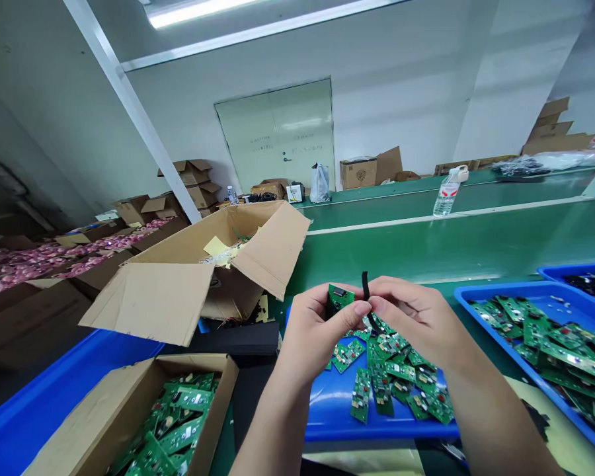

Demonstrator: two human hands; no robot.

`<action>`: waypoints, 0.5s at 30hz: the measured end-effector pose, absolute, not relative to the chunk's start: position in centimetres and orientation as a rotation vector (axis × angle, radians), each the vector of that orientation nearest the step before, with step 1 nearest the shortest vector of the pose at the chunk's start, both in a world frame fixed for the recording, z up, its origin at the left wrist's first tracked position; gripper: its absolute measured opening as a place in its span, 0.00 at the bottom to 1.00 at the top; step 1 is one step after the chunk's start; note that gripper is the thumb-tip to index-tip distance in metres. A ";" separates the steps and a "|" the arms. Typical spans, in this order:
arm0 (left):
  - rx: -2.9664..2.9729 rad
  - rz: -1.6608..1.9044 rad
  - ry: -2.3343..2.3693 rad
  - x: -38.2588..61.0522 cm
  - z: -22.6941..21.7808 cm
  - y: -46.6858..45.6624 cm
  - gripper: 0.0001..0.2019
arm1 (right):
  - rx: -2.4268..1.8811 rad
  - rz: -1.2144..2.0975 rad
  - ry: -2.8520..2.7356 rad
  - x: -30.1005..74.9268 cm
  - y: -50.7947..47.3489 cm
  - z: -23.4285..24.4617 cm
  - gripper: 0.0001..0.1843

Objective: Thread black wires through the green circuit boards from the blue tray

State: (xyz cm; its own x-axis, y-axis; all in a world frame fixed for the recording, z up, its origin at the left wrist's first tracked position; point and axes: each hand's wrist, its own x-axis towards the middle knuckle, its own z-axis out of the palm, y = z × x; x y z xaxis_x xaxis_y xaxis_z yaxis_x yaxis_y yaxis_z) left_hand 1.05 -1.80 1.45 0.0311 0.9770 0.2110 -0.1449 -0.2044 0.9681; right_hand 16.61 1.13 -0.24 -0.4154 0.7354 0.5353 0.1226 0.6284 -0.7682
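Note:
My left hand (317, 324) is closed on a small green circuit board (340, 299), which sticks up between its thumb and fingers. In my right hand (409, 314) a short black strip (365, 285) is pinched; it stands upright beside the board, its lower end curving down under the fingertips. Both thumbs meet close together, so whether the strip touches the board is hidden. Below the hands, a blue tray (327, 423) bears many loose green circuit boards (347, 355) with small parts on them.
On the left, an open cardboard box (231, 383) holds more boards; behind it stands a larger carton (151, 294) with flaps spread. A second blue tray (461, 294) of boards lies at right. A water bottle (447, 197) stands farther back on the green bench (401, 244).

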 end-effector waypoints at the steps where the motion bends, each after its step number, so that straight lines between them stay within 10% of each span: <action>1: 1.276 1.380 0.960 1.1 1.4 -1.8 0.12 | -0.689 0.819 -1.907 16.6 1.0 -0.1 0.15; 15: 1.429 1.256 1.115 0.9 1.5 -2.1 0.11 | -0.659 0.308 -1.987 17.8 0.4 0.3 0.12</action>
